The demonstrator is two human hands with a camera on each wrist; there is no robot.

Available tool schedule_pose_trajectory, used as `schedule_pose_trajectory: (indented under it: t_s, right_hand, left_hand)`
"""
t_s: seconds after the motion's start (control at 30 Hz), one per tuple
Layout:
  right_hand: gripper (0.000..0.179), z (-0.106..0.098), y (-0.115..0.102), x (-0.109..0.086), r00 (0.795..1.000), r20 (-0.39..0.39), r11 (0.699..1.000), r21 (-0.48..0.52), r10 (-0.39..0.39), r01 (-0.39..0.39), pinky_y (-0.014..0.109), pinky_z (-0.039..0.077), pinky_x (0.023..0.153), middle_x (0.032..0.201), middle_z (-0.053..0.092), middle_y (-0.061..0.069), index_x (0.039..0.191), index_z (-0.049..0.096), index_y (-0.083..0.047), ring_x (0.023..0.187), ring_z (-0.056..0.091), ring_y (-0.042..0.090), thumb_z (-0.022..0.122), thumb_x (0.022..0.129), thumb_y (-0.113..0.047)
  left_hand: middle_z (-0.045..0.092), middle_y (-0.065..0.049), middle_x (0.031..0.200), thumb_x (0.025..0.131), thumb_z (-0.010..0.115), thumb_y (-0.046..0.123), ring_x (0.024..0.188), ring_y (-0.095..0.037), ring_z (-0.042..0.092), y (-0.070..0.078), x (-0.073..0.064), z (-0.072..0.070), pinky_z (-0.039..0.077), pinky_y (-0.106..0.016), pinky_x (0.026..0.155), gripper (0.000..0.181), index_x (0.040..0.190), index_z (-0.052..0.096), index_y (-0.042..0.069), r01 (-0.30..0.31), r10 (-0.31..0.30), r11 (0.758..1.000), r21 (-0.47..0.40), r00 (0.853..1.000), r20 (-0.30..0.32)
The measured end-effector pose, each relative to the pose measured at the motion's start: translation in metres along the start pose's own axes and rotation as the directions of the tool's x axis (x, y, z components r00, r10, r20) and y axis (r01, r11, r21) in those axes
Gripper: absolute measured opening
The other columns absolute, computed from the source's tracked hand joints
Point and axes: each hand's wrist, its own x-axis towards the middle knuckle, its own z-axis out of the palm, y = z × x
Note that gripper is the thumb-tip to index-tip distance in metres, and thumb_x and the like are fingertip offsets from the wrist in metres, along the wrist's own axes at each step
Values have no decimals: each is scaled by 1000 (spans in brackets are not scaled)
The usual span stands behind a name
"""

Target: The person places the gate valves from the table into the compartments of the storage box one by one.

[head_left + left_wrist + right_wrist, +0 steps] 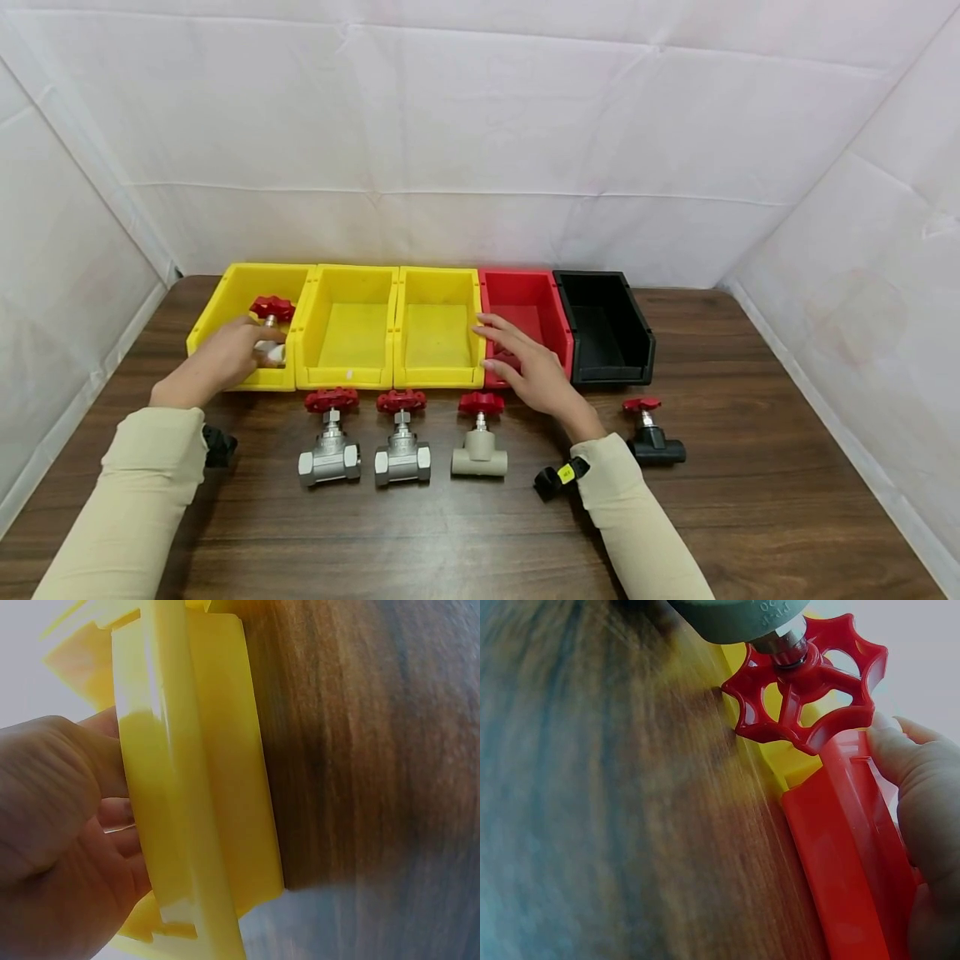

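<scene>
In the leftmost yellow bin my left hand holds a valve with a red handwheel. The valve's body is pale and partly covered by the fingers. From the left wrist, the left hand reaches over the yellow bin's front wall, which hides the fingertips. My right hand is over the red bin, with loosely extended fingers near the wall shared with the neighbouring yellow bin. A grey-beige valve with a red handwheel lies just in front of that wall.
Two silver metal valves with red handwheels lie before the yellow bins. On the right are a black bin and a black valve. White sheeting encloses the back and sides of the wooden table.
</scene>
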Motion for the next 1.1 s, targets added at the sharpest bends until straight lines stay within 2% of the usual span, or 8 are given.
schedule_pose_trajectory:
  t_s: [0.43,0.83,0.97,1.1]
  right_hand:
    - [54,0,-1,-1,1000,-2,1000,4,0,0,28,50,84,151,33,-11,143,46,-25,124,46,11,64,92,-24]
    - [53,0,-3,1,1000,4,1000,14,-2,2,28,50,85,151,33,-9,142,47,-22,122,47,12,64,92,-23]
    - [53,0,-3,1,1000,6,1000,14,0,0,28,50,84,151,33,-9,143,47,-21,121,48,12,64,92,-24]
    - [54,-1,-2,1,1000,8,1000,14,5,-5,27,50,84,151,33,-10,143,47,-23,122,48,12,64,92,-24]
  left_hand:
    - [55,-25,96,83,58,-11,88,-38,49,1,1,-1,43,-54,83,30,112,63,-11,-28,28,999,41,1000,8]
    - [56,-27,100,80,55,-15,92,-40,51,1,0,-1,42,-57,88,32,111,63,-11,-27,26,999,42,1000,17]
    - [54,-31,104,81,55,-14,94,-43,50,1,-1,0,42,-57,86,37,117,60,-11,-25,25,999,41,1000,1]
    - [50,-32,107,88,60,-4,94,-42,48,5,-5,2,44,-55,83,37,125,57,-9,-2,3,1000,19,999,-42]
